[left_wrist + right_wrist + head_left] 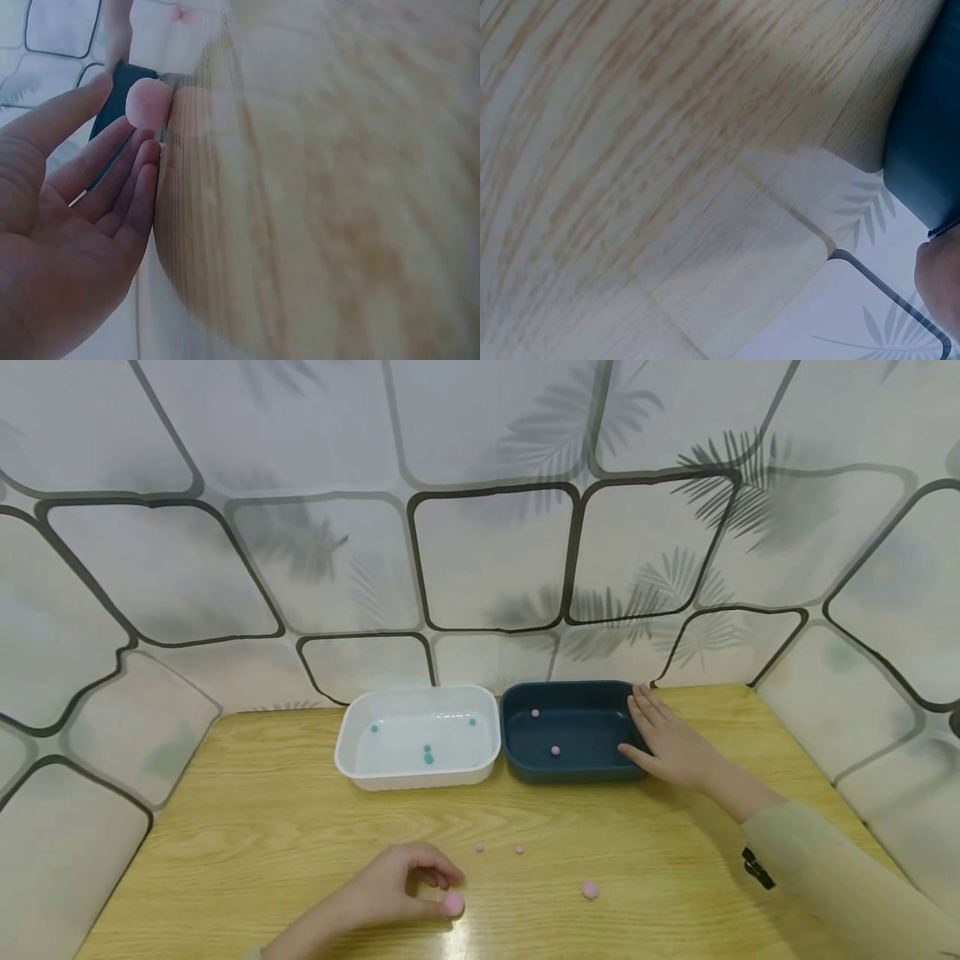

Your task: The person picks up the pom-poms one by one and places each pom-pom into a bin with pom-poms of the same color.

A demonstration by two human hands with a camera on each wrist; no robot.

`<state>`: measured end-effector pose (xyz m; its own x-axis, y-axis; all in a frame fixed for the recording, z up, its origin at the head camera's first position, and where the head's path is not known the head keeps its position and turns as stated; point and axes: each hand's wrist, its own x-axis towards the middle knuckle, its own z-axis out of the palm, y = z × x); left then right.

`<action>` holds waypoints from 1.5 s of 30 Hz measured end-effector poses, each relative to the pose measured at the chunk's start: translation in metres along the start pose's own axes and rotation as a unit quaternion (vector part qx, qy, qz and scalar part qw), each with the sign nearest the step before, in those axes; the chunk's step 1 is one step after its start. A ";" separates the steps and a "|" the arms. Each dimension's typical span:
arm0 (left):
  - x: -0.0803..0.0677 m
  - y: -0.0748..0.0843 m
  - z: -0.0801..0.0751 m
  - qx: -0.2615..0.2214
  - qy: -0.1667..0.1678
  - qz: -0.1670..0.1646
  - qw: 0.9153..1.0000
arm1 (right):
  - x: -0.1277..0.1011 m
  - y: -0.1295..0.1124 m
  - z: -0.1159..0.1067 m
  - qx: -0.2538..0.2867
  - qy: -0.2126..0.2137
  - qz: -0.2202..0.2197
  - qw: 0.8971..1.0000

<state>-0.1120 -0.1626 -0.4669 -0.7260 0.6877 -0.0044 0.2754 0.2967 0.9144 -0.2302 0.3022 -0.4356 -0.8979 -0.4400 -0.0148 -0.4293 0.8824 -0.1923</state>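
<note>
Left hand (390, 889) pinches a pink ball (453, 903) near the tabletop's front edge, thumb and fingertip clamped on it; right hand (667, 743), fingers straight, steadies the blue tray (525, 760) at the back edge.

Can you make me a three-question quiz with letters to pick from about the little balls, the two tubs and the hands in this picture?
1. Where does the right hand rest?
A. on the dark blue tub's right end
B. inside the white tub
C. on the table's near edge

2. How many pink balls lie in the dark blue tub?
A. none
B. two
C. five

3. What is the left hand doing?
A. lying flat
B. pinching a pink ball
C. lifting the white tub

Answers:
1 A, its fingers lie along that tub's right rim.
2 B, two small pink balls show on its floor.
3 B, the ball sits between thumb and fingertips, down by the table.
</note>
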 end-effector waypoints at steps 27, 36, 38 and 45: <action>0.005 0.002 0.005 0.118 -0.010 0.068 0.991 | 0.001 0.003 0.003 -0.010 0.009 -0.005 1.000; 0.007 0.005 0.006 0.087 0.007 0.028 0.996 | 0.000 0.002 0.003 -0.009 0.004 -0.002 1.000; 0.009 0.005 0.007 0.084 0.010 0.024 0.996 | 0.000 0.002 0.004 -0.006 0.007 -0.003 1.000; 0.020 0.004 0.010 0.074 0.030 0.029 0.996 | 0.000 0.004 0.004 -0.019 0.009 -0.001 1.000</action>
<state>-0.1193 -0.1409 -0.4678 -0.7417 0.6665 0.0751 0.4043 0.3549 0.8429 -0.2314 0.3048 -0.4405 -0.8984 -0.4391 0.0027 -0.4342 0.8875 -0.1542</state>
